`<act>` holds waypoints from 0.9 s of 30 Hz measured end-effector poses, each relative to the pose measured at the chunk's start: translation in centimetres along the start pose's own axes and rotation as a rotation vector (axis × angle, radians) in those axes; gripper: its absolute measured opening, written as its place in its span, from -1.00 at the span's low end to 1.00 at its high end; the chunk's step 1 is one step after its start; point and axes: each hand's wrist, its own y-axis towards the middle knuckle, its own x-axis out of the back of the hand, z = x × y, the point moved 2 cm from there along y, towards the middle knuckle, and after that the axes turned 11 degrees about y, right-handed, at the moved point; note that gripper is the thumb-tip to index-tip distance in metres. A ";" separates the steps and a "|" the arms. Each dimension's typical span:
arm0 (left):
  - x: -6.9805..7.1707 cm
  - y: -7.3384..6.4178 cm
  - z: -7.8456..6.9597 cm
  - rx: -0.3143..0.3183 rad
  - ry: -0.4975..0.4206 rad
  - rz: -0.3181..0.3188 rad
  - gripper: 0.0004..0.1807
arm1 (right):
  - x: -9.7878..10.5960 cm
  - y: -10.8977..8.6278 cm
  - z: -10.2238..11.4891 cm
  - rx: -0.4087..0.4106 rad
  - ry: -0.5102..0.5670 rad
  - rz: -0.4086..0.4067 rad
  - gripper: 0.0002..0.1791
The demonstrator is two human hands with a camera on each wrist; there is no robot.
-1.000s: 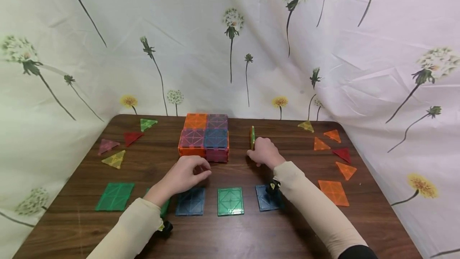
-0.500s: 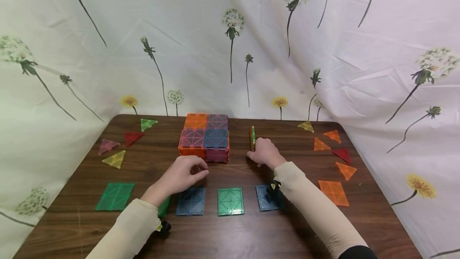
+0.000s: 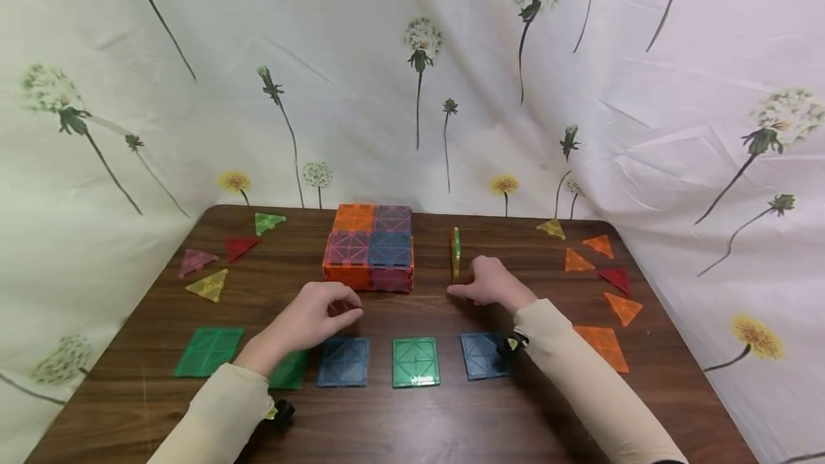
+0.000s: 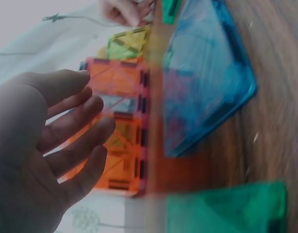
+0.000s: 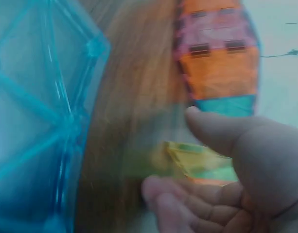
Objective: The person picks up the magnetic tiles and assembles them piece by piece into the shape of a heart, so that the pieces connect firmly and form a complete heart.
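A block built of translucent square magnetic tiles (image 3: 349, 249), orange, purple and blue, stands at the back of the table. To its right an upright yellow and green magnetic tile piece (image 3: 455, 253) stands on edge. My right hand (image 3: 493, 283) is just in front of this piece, thumb and fingers apart with nothing between them; the right wrist view shows the piece (image 5: 202, 162) beyond the fingers. In front of the block, my left hand (image 3: 312, 317) hovers with loosely bent fingers, holding nothing. The left wrist view shows its fingers (image 4: 78, 114) spread before the block's orange side (image 4: 124, 167).
A front row holds flat square tiles: green (image 3: 209, 351), blue (image 3: 343, 362), green (image 3: 415, 362) and blue (image 3: 482, 356). An orange square (image 3: 602, 348) lies right. Triangles lie along the left (image 3: 208, 285) and right (image 3: 622, 308) sides. A flower-print cloth (image 3: 367, 92) hangs behind the table.
My right hand has drawn back to the right and nearer, off the upright piece, which stays standing. My left hand has shifted slightly left, away from the block.
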 end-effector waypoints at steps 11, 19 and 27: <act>4.5 -2.5 3.5 0.117 0.106 -0.005 -1.00 | 8.1 -3.4 -6.7 0.042 -0.104 -0.175 -0.62; 7.2 -5.9 8.1 0.316 0.271 0.052 -0.91 | 11.7 -4.5 -12.3 0.047 -0.208 -0.280 -0.69; 8.9 -8.5 12.9 0.497 0.380 0.098 -0.59 | 12.3 -4.6 -14.4 -0.010 -0.280 -0.280 -0.46</act>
